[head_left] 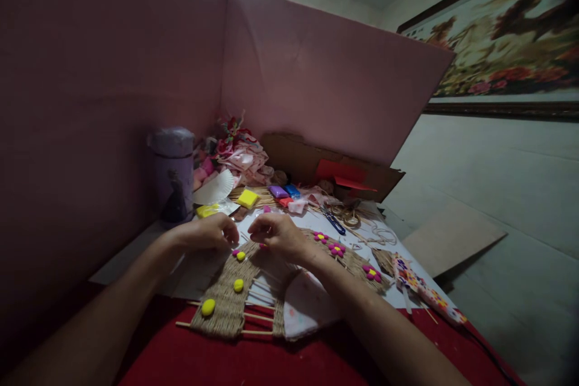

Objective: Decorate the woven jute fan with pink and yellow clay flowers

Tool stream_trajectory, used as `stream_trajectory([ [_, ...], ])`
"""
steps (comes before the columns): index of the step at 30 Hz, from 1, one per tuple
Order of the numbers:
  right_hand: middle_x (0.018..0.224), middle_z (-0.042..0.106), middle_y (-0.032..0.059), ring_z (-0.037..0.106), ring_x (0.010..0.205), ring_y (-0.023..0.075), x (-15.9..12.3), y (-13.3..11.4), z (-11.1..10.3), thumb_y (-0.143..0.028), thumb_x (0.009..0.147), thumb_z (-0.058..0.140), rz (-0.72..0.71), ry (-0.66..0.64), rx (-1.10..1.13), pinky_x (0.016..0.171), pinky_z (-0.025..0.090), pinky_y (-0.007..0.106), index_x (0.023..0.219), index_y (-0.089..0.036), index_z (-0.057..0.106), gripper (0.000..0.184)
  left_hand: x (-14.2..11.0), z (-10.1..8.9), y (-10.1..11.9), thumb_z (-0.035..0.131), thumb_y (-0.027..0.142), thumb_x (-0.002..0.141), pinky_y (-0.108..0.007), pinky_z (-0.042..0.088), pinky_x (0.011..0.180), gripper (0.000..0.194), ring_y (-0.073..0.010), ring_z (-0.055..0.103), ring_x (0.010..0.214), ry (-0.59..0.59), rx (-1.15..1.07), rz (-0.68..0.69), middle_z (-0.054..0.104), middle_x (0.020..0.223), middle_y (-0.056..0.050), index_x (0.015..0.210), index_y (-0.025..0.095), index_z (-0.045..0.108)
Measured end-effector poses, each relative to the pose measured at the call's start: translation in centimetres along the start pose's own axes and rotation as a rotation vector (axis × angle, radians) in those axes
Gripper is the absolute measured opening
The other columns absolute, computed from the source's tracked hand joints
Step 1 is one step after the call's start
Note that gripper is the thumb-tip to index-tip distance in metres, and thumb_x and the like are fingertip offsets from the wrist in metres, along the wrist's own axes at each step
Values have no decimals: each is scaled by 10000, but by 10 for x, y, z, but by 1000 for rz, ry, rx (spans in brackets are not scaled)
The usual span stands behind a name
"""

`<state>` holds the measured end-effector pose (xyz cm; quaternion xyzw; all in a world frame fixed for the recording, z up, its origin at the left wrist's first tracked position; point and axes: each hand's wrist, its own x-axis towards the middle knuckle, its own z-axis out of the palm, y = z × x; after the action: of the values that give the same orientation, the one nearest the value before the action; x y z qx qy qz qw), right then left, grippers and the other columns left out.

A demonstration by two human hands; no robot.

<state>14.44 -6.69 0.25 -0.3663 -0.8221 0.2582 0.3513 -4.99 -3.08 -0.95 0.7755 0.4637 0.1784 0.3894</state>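
A fan-shaped craft woven of brown twine over thin sticks (pixel 224 298) lies in front of me. Plain yellow clay discs (pixel 208 307) sit on its left part, and magenta clay flowers with yellow centres (pixel 337 249) on its right. My left hand (pixel 212 232) is just above the upper left weave, fingers curled together beside a small magenta piece (pixel 235 252) next to a yellow disc. My right hand (pixel 283 238) is over the top middle of the craft, thumb and fingers pinched. Whatever either hand may hold is too small or hidden to make out.
Clay packs in yellow (pixel 248 198), purple (pixel 277 192) and blue lie behind the hands. Scissors (pixel 333 220) rest at the back right, a flower-patterned glue gun (pixel 425 289) with a cord at the right. A purple canister (pixel 174 175) stands left, beside pink panels (pixel 316 72).
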Motion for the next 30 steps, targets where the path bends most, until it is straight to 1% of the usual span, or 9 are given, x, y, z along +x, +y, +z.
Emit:
stream_trajectory([
  [2, 645, 610, -14, 537, 596, 93, 1, 4, 3, -40, 659, 594, 39, -13, 68, 551, 410, 192, 718, -157, 641, 139, -1, 0, -2, 538, 118, 456, -194, 322, 450, 222, -117, 475, 486, -13, 79, 81, 604, 545, 19, 605, 179, 691],
  [3, 645, 614, -14, 541, 596, 95, 1, 6, 5, -47, 654, 604, 52, -17, 86, 556, 416, 196, 714, -156, 642, 130, -1, 1, -2, 529, 116, 463, -198, 328, 463, 212, -123, 480, 498, 2, 113, 96, 601, 531, 14, 586, 179, 690],
  [6, 646, 624, -14, 552, 608, 101, 1, 11, 6, -41, 633, 620, 56, -24, 84, 571, 423, 205, 682, -160, 648, 133, -1, 4, -1, 516, 122, 480, -208, 327, 472, 182, -132, 486, 497, 39, 147, 84, 594, 501, 3, 542, 176, 678],
  [10, 654, 628, -9, 554, 617, 105, 1, 12, 3, -21, 619, 631, 7, -14, 42, 573, 413, 206, 659, -163, 656, 150, 0, 4, 3, 522, 119, 464, -205, 286, 431, 152, -113, 443, 435, -9, -10, 24, 542, 440, 26, 532, 169, 648],
  [15, 627, 626, -10, 514, 562, 93, 3, 7, 1, -50, 637, 654, 7, -7, 28, 538, 381, 199, 675, -160, 665, 117, -4, 2, 9, 551, 125, 472, -198, 233, 375, 153, -83, 371, 354, -85, -202, -76, 487, 410, 49, 600, 156, 629],
  [20, 645, 631, -8, 542, 589, 103, 4, 11, 4, -63, 651, 652, -23, -29, 19, 548, 386, 200, 708, -171, 678, 125, -8, 1, 12, 619, 162, 512, -189, 292, 394, 178, -91, 447, 415, -58, -360, -61, 547, 508, 28, 689, 154, 642],
  [23, 647, 608, -7, 522, 588, 98, 4, 16, 5, -94, 652, 677, -61, -27, -33, 550, 381, 201, 695, -178, 686, 95, -9, 1, 11, 649, 181, 531, -196, 329, 413, 218, -96, 468, 434, -89, -431, -71, 563, 535, 20, 747, 154, 644],
  [27, 704, 601, 3, 530, 635, 104, 3, 19, 5, -116, 655, 698, -102, -45, -18, 584, 402, 209, 697, -189, 696, 84, -7, 2, 9, 652, 175, 550, -194, 317, 410, 198, -91, 461, 429, -98, -450, -54, 568, 534, 12, 746, 154, 655],
  [30, 688, 585, 0, 523, 629, 104, 3, 18, 5, -130, 647, 714, -104, -58, 12, 571, 404, 208, 692, -194, 700, 79, -8, 2, 11, 648, 157, 544, -190, 301, 404, 186, -91, 464, 430, -87, -466, -47, 568, 527, 10, 730, 151, 658],
])
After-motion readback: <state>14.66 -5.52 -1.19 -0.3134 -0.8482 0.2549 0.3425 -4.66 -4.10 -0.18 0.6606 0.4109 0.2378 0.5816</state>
